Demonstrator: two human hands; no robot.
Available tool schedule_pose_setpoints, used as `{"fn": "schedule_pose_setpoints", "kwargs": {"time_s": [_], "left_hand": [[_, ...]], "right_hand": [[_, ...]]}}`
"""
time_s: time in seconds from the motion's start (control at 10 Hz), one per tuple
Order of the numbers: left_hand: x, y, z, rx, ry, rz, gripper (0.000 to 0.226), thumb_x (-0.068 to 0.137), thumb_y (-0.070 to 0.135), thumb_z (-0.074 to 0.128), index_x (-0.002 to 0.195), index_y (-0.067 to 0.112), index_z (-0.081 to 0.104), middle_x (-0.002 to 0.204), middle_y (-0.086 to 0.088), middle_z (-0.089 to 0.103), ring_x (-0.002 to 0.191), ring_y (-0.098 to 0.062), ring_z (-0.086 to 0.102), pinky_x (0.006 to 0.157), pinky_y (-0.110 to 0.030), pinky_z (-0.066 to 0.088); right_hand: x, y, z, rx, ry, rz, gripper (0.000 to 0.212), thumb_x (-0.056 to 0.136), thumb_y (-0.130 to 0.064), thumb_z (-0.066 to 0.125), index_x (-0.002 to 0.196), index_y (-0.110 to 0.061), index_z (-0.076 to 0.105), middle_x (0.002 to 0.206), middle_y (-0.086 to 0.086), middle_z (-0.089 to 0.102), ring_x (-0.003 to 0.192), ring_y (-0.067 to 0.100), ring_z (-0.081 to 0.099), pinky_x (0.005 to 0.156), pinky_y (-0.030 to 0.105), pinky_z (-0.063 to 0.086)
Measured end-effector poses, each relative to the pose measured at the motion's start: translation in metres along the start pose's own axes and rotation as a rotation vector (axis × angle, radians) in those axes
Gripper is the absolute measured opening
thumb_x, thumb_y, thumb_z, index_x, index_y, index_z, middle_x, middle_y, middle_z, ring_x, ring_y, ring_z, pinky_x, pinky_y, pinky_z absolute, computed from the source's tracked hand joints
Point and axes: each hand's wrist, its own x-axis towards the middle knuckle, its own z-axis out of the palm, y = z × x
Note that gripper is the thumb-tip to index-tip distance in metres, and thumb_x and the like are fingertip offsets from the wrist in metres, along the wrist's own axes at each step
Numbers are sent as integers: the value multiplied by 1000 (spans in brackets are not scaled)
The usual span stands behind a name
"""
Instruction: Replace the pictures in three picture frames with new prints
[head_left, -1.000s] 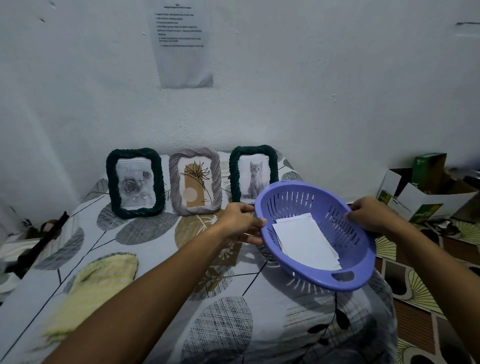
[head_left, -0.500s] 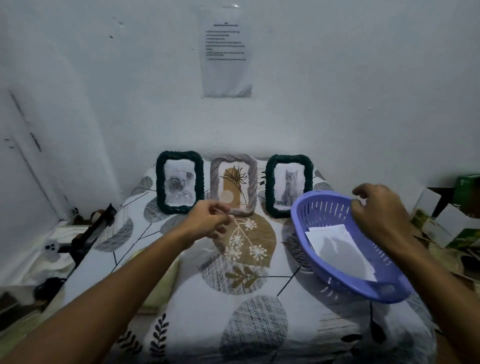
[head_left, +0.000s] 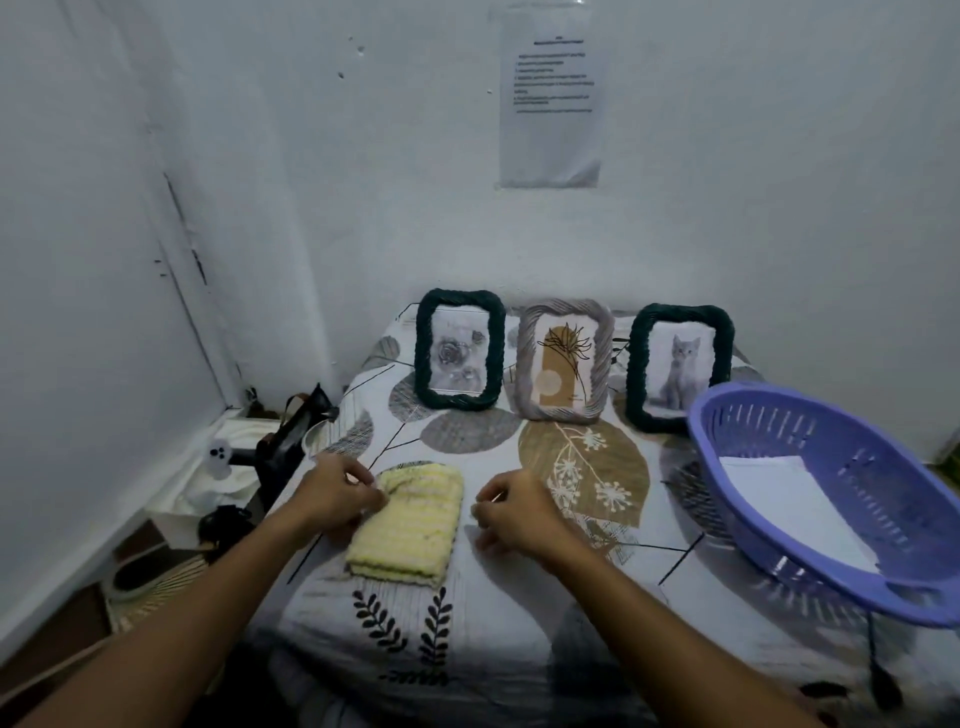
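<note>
From the head camera, three picture frames stand upright in a row at the back of the leaf-patterned bed (head_left: 498, 613): a dark green rose frame (head_left: 460, 349), a grey plant frame (head_left: 566, 359) and a dark green kitten frame (head_left: 679, 367). White prints (head_left: 795, 501) lie in the purple basket (head_left: 852, 452) at right. The left hand (head_left: 340, 493) pinches the folded yellow cloth (head_left: 410, 525); the right hand (head_left: 519, 512) hovers beside it, its grip curled on nothing.

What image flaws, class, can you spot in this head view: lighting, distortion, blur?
Head view: dim, bluish light; wide-angle lens bows the wall corner and stretches the purple basket at the edge; the wall notice is too soft to read; soft shadows lie under both arms.
</note>
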Motion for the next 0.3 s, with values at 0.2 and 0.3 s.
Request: {"fn": "schedule_pose_setpoints", "kwargs": {"time_s": [0.2, 0.3], "left_hand": [[-1, 3, 12, 34, 26, 29, 28, 67, 20, 85, 86, 13, 67, 83, -6, 67, 81, -22, 63, 68, -27, 45], [-6, -7, 5, -44, 61, 49, 21, 73, 20, 81, 86, 16, 66, 84, -6, 68, 76, -21, 65, 73, -34, 55]], "right_hand": [[10, -2, 29, -57, 29, 9, 13, 70, -7, 72, 62, -8, 62, 71, 18, 70, 68, 34, 70, 65, 48, 59], [7, -12, 9, 73, 63, -17, 6, 83, -5, 67, 81, 1, 65, 75, 18, 68, 63, 26, 68, 64, 44, 58]]}}
